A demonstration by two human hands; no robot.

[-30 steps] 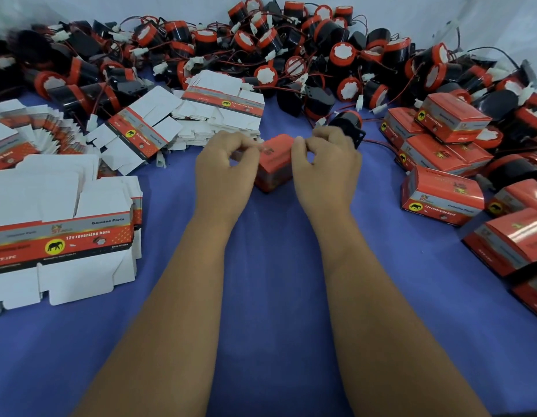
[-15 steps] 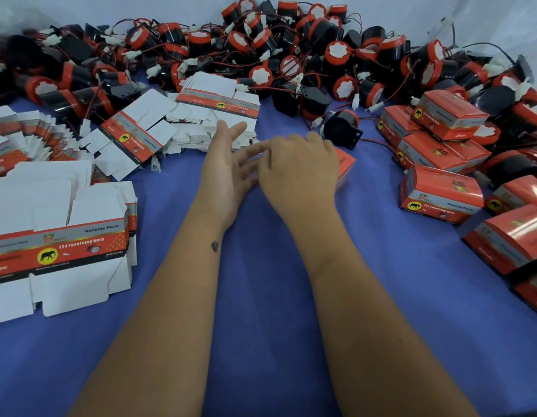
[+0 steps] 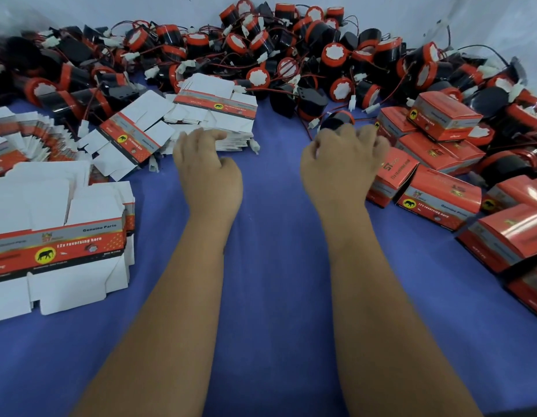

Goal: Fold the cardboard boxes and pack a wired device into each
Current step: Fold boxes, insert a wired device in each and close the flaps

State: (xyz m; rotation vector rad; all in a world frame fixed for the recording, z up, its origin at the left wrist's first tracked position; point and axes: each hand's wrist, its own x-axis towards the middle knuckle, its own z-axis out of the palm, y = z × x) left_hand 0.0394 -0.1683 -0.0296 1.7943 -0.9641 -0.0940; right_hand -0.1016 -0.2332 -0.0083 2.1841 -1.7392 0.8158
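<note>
My left hand (image 3: 207, 168) lies at the near edge of a stack of flat, unfolded boxes (image 3: 219, 111), fingertips touching the white cardboard. My right hand (image 3: 344, 167) reaches over the blue cloth, its fingers curled over a black wired device with an orange rim (image 3: 336, 121) at the front of the device pile. A closed red box (image 3: 392, 177) lies just right of that hand, against the other packed boxes. Part of the device is hidden by my fingers.
A large heap of black-and-orange wired devices (image 3: 291, 55) fills the back. Several packed red boxes (image 3: 444, 118) crowd the right side. More flat box blanks lie at the left (image 3: 59, 242) and fan out at the far left (image 3: 29, 136). Blue cloth (image 3: 276, 266) covers the table.
The closed red box left my hands and now lies among the packed boxes on the right. My left hand moved left to the flat stack; my right hand moved right onto a device.
</note>
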